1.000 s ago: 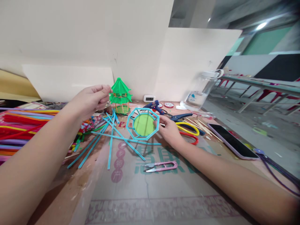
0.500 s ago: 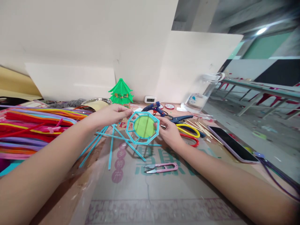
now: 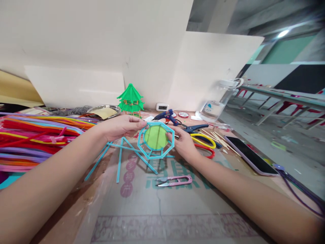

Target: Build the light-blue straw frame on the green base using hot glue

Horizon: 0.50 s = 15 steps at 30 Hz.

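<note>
Held up between both hands is an octagonal frame [image 3: 155,156] of light-blue strips, with a round lime-green disc [image 3: 155,136] in its middle and short blue spokes joining the two. My left hand [image 3: 124,127] pinches the frame's upper left edge between thumb and fingers. At its right side, my right hand [image 3: 185,142] grips it, a fingertip on the disc. Loose light-blue strips [image 3: 119,162] lie beneath and to the left. Pink thread snips [image 3: 175,181] rest on the printed sheet in front of the frame.
A blue glue gun [image 3: 166,117] lies behind the frame, near a green-roofed model [image 3: 130,98]. Scissors with yellow and red handles [image 3: 209,140], thin sticks [image 3: 220,137], a phone [image 3: 250,156] and a water bottle [image 3: 218,100] stand right. Colourful pipe cleaners [image 3: 33,142] fill the left.
The octagonal frame has shifted slightly right and down. My left hand has moved right with it, its fingers now closer over the upper left edge.
</note>
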### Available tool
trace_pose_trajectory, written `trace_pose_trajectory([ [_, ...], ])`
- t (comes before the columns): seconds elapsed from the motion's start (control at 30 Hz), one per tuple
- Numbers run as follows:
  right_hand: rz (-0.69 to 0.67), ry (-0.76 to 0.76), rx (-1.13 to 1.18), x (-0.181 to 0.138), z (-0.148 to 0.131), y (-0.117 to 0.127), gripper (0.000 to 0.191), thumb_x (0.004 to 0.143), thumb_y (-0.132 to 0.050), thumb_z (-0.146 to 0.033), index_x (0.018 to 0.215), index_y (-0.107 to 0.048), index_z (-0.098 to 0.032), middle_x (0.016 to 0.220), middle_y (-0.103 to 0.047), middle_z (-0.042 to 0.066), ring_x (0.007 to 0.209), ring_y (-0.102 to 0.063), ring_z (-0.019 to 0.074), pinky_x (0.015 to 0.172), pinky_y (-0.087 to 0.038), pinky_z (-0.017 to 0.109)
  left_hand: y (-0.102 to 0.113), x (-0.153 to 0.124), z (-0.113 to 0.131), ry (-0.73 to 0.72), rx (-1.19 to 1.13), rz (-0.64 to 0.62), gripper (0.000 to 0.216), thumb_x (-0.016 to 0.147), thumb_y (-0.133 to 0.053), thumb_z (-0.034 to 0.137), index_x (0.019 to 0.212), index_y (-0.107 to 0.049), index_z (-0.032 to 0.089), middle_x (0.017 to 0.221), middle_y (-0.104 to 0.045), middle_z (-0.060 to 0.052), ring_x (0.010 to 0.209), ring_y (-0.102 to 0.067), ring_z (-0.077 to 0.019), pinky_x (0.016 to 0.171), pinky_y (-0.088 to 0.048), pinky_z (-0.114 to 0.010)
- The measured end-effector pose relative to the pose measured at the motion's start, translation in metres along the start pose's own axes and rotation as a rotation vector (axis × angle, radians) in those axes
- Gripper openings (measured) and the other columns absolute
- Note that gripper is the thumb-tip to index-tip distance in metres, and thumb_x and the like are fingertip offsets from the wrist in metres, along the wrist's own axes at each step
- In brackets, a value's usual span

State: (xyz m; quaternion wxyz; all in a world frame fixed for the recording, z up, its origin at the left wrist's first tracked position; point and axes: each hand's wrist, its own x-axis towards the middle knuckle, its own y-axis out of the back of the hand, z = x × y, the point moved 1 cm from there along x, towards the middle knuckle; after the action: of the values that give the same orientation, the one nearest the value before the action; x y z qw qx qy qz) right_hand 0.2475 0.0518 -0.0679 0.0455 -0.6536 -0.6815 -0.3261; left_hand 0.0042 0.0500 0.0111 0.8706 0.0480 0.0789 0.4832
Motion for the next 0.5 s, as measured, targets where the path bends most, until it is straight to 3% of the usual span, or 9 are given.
trace_pose_trajectory([
  [0.07, -0.003, -0.016, 0.016, 0.0, 0.0, 0.0, 0.032, 0.084, -0.059, -0.033, 0.111, -0.069, -0.018, 0.113, -0.072, 0.008, 0.097, -0.068, 0.0213, 0.089, -0.053, 0.036, 0.0, 0.0, 0.001, -0.036, 0.048, 0.054, 0.045, 0.071, -0.078, 0.052, 0.06, -0.052, 0.018, 0.054, -0.03, 0.006, 0.045, -0.023, -0.0053, 0.044, -0.015, -0.022],
  [0.2, 0.011, -0.025, 0.015, 0.001, -0.001, 0.001, 0.031, 0.085, -0.06, -0.035, 0.11, -0.07, -0.019, 0.107, -0.073, 0.007, 0.095, -0.067, 0.021, 0.088, -0.052, 0.035, 0.008, 0.001, 0.001, -0.128, 0.028, 0.19, 0.038, 0.071, -0.078, 0.05, 0.072, -0.061, 0.017, 0.056, -0.039, 0.006, 0.044, -0.025, -0.005, 0.043, -0.016, -0.021],
  [0.4, 0.036, -0.019, -0.05, 0.002, 0.003, 0.005, 0.034, 0.086, -0.058, -0.034, 0.113, -0.07, -0.017, 0.098, -0.074, 0.006, 0.087, -0.067, 0.02, 0.081, -0.052, 0.033, 0.04, -0.012, 0.016, -0.239, -0.143, 0.302, 0.031, 0.071, -0.08, 0.038, 0.083, -0.063, 0.015, 0.072, -0.06, 0.001, 0.045, -0.032, -0.0029, 0.041, -0.021, -0.017],
  [0.5, 0.061, -0.014, -0.051, 0.002, 0.003, 0.005, 0.034, 0.086, -0.058, -0.033, 0.114, -0.07, -0.017, 0.097, -0.074, 0.005, 0.087, -0.066, 0.0196, 0.082, -0.051, 0.032, 0.059, -0.019, 0.019, -0.247, -0.025, 0.355, 0.024, 0.076, -0.077, 0.036, 0.082, -0.066, 0.015, 0.055, -0.048, 0.005, 0.044, -0.03, -0.0041, 0.042, -0.023, -0.016],
])
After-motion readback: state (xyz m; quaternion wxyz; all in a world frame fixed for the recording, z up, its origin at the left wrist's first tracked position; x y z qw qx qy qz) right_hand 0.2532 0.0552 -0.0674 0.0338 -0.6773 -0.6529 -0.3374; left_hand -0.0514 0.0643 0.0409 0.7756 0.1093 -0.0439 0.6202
